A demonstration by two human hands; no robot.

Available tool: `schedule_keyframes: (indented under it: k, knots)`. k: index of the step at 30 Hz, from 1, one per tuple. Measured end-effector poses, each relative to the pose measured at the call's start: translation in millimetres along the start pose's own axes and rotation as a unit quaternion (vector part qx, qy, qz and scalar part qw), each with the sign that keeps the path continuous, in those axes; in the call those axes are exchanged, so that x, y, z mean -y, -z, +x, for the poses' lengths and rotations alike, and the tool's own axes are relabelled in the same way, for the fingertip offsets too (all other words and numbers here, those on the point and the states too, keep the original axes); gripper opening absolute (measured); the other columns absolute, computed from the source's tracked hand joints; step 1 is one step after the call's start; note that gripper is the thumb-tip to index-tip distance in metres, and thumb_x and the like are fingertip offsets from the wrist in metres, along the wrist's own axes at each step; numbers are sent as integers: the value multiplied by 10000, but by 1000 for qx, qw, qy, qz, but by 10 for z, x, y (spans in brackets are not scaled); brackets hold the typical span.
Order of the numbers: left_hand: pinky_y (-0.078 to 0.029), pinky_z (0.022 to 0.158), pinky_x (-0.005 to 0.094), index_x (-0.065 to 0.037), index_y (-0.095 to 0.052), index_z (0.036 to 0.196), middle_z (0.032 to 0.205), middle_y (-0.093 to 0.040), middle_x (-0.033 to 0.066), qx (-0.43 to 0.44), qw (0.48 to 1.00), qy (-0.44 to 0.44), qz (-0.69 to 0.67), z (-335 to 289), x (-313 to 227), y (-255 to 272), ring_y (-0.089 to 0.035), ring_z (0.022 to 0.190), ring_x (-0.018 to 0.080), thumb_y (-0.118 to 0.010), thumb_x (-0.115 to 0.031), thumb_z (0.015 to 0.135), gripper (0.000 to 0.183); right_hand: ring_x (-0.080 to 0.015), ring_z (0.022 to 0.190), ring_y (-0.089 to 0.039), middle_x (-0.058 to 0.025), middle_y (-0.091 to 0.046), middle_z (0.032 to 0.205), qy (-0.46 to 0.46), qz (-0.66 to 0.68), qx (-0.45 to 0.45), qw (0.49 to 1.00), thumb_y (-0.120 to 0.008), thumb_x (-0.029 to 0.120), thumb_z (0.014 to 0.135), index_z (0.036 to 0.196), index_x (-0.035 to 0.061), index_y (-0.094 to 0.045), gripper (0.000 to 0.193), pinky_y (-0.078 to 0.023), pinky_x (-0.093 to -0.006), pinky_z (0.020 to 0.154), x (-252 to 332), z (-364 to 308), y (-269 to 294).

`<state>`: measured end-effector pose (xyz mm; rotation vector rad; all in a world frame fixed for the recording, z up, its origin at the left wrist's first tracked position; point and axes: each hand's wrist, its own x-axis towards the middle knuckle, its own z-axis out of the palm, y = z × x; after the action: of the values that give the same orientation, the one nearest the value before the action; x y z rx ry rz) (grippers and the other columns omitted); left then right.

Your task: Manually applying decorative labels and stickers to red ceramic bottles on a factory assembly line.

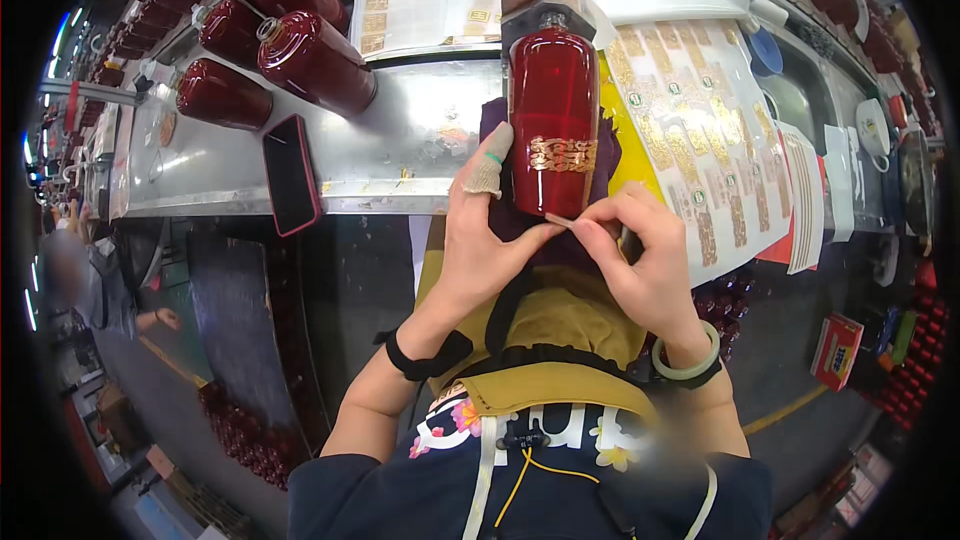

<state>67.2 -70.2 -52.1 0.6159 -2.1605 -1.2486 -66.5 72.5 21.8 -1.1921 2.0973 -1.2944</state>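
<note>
A dark red glass bottle [552, 90] lies in front of me with its neck pointing away. A gold ornamental decal [563, 154] shows on its side near the base. My left hand [472, 245] steadies the bottle, fingers along its left side and thumb reaching to the base. One of its fingers wears a pale fabric cot [485, 172]. At the base, my right hand [645, 255] pinches a small, thin, light-coloured strip [558, 221], with the left thumb tip touching there. Purple cloth [494, 116] lies under the bottle.
Clear sheets of gold decals [690, 130] lie to the right over yellow material [632, 130]. More decal sheets [400, 0] are at the back. Several red bottles [315, 60] stand or lie at the left. A phone [290, 175] rests at the metal table's edge [380, 195].
</note>
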Motion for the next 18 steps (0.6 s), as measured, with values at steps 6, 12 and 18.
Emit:
schedule_keyframes:
  k: [6,12,18]
  knots:
    - [-222,1264,406,54,-245,1620,1676,-307,187,85,968,62,-230,-84,27,112,-310,1543,264,-707,-128,939,843,-232,688,-572,-94,-585,768,-8,-3,-3,1000,-762,49,888,876,9,-692,81,-441,-352,627,-109,24,-137]
    - [-196,1268,387,39,-252,1617,1677,-291,174,33,963,99,-248,-107,8,-71,-273,1553,256,-658,-104,997,755,-219,683,-571,-84,-593,758,-6,-12,-30,999,-773,66,890,873,8,-689,103,-444,-349,634,-157,-1,-230]
    - [-179,1272,383,31,-239,1627,1684,-282,170,39,959,92,-264,-111,42,-57,-261,1560,252,-636,-106,1012,744,-175,640,-521,-67,-575,740,-40,-3,-73,997,-787,94,896,862,1,-673,151,-410,-321,607,-249,-55,-207]
